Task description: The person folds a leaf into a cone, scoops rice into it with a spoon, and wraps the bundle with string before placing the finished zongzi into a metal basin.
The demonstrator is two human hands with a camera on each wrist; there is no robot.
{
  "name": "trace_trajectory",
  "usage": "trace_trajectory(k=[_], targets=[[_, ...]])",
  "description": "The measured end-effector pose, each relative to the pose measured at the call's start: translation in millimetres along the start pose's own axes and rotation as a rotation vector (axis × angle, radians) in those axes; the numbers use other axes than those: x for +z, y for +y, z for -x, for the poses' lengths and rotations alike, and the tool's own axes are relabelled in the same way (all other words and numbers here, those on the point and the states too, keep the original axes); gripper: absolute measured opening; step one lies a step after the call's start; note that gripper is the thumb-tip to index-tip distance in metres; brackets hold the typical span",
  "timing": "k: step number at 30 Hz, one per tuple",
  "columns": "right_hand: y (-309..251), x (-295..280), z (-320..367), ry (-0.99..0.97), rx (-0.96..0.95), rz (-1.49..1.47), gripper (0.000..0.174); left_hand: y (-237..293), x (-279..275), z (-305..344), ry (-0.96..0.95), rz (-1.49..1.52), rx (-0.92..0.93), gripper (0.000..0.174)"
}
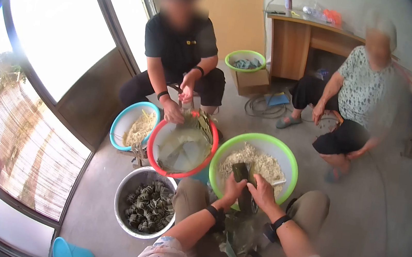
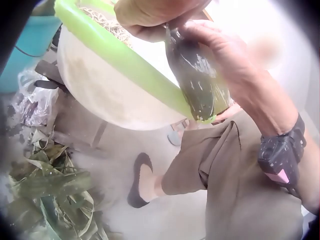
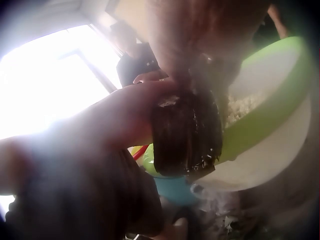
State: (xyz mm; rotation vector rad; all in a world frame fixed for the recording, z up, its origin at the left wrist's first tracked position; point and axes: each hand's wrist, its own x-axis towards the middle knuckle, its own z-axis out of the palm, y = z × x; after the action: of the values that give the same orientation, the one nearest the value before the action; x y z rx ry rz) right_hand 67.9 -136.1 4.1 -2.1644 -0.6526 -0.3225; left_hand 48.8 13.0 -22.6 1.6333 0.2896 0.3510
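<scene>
The left hand and right hand, fingers curled, together grip a dark leaf over the near rim of a green-edged basin, probably so that any spilled grain falls back in. At left, a pot of tied bundles stands seemingly within easy reach.
</scene>
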Motion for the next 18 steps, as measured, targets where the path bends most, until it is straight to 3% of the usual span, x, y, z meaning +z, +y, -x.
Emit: trace_trajectory(k=[1, 3, 4, 5, 8, 11, 12, 14, 16, 18], targets=[[4.5, -8.2, -3.2, 0.001, -0.046, 0.024, 0.052, -3.3, 1.6, 1.2, 0.014, 0.123, -0.017, 0.039], [-16.7, -59.5, -25.6, -0.252, 0.330, 0.029, 0.059, 10.8, -2.7, 4.1, 0.011, 0.084, -0.071, 0.033], [-9.3, -80.6, -29.0, -0.136, 0.281, -0.058, 0.061, -6.4, -6.0, -2.1, -0.058, 0.157, -0.166, 0.037], [-8.4, -103.1, -36.2, -0.037, 0.291, 0.017, 0.062, -10.9, -6.7, -5.0, -0.085, 0.139, -0.115, 0.037], [-13.9, -182.1, -45.7, 0.059, 0.361, 0.063, 0.067, -8.7, -4.7, -4.0, -0.061, 0.131, -0.072, 0.032], [10.7, -214.3, -46.0, 0.085, 0.543, 0.259, 0.073, -5.9, -0.5, -6.3, -0.052, 0.200, -0.123, 0.033], [1.1, -220.7, -59.1, 0.088, 0.549, 0.265, 0.073, 1.2, -0.3, -4.1, -0.085, 0.202, -0.123, 0.033], [-34.0, -224.6, -98.8, -0.002, 0.376, 0.276, 0.076, 16.0, -0.9, 2.9, -0.125, 0.196, -0.122, 0.033], [-48.6, -209.6, -129.1, 0.112, 0.141, 0.249, 0.079, 28.4, 0.9, 7.2, -0.109, 0.074, -0.124, 0.033], [-66.1, -189.3, -150.1, 0.102, 0.113, 0.263, 0.078, 22.9, 0.4, 4.6, -0.101, 0.101, -0.116, 0.034]])
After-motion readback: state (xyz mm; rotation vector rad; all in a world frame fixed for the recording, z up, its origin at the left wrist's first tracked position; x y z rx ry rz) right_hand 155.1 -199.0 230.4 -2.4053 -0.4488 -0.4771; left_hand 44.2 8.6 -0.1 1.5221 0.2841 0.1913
